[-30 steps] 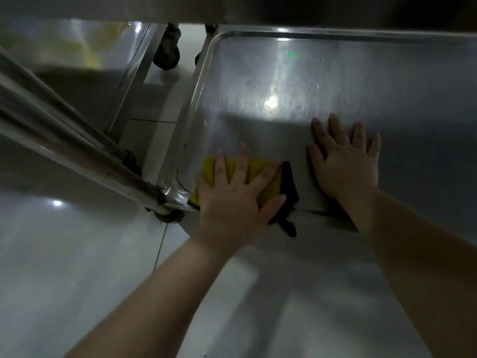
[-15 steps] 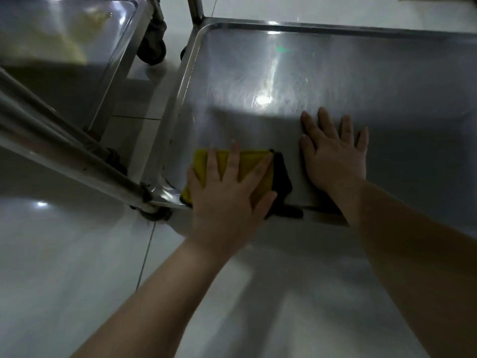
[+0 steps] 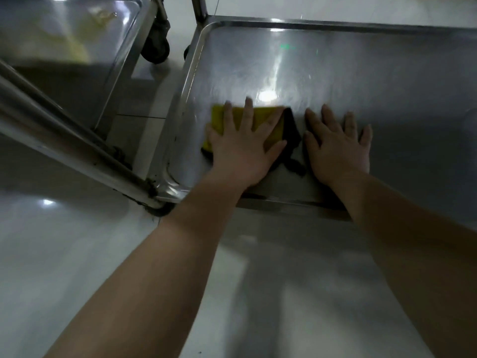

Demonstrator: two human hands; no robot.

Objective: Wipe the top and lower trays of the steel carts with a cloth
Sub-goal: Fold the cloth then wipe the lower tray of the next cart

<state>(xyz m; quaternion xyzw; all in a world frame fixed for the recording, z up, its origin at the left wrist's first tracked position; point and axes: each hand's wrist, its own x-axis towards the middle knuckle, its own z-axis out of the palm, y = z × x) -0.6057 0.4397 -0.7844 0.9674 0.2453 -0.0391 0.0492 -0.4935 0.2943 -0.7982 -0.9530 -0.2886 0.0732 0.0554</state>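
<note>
Two steel carts stand side by side on a pale tiled floor (image 3: 144, 130), with a narrow strip of floor visible between them. On the left, a second cart's lower tray (image 3: 77, 73) shows a dull yellowish reflection or smear on its surface; which of the two cannot be determined. A black caster wheel (image 3: 156, 47) sits at the far corner of that cart, near the gap. A thick steel rail (image 3: 64, 143) runs diagonally across the left foreground and meets the near left corner of the main cart, partly blocking the view of the floor and of the left cart behind it. An upright steel post (image 3: 198, 7) rises at the far left corner of the main cart. The lower tray (image 3: 335, 73) of the main cart is a shallow pan with a raised rim; it holds only the cloth and the two hands. A bright light reflection lies on the tray just beyond the cloth. The cloth (image 3: 260, 120) is yellow with a dark layer showing along its right edge, lying flat in the near left part of the tray. The left hand (image 3: 242, 148) presses down on the cloth with its grip spread, fingers fanned. The right hand (image 3: 338, 148) rests flat on the bare tray just beside the cloth's dark edge, grip likewise spread and holding nothing.
</note>
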